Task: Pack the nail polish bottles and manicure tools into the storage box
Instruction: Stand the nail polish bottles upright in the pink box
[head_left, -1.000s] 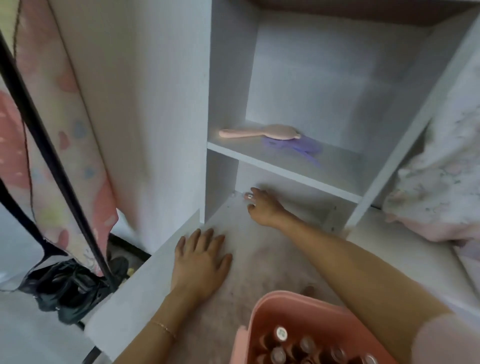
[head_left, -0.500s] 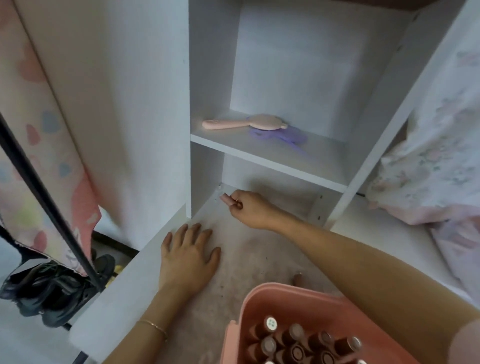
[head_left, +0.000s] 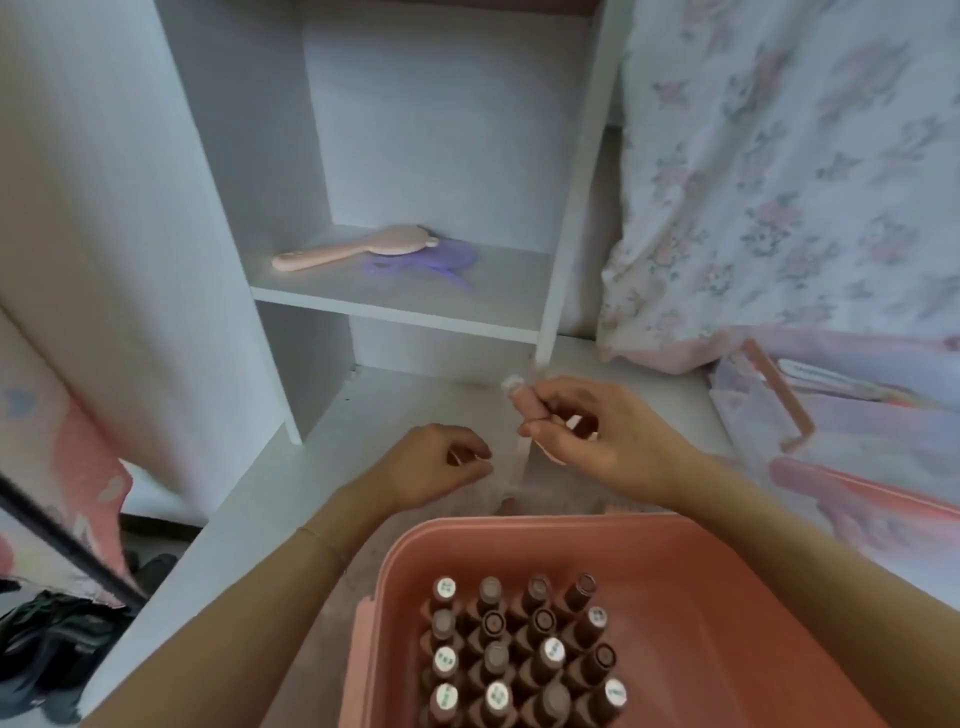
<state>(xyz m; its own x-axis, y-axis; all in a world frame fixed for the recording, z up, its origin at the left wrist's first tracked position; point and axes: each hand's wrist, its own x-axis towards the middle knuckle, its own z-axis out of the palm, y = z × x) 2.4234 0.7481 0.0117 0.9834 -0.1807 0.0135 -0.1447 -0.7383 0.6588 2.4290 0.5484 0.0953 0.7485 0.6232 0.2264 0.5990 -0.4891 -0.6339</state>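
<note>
Bottles (head_left: 524, 649) in box (head_left: 675, 571), front; both hands behind it; brush (head_left: 353, 249) on shelf (head_left: 395, 306) further back.

Smooth matt pink plastic storage box (head_left: 675, 582); matt white laminate shelf (head_left: 405, 306); soft floral cloth (head_left: 779, 182) at far right.

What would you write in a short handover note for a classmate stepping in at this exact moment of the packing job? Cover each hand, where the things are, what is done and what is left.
Right hand: pinches a small nail polish bottle above the white desk, behind the box.
Left hand: loosely curled beside it; whether it holds anything is unclear.
Pink storage box: nearest the person, open, with rows of upright nail polish bottles filling its left part; the right part is bare.
Done: many bottles packed.
Left: set the held bottle in the box. A pink brush and a purple item lie on the shelf; I cannot tell if they belong to the job.
</note>
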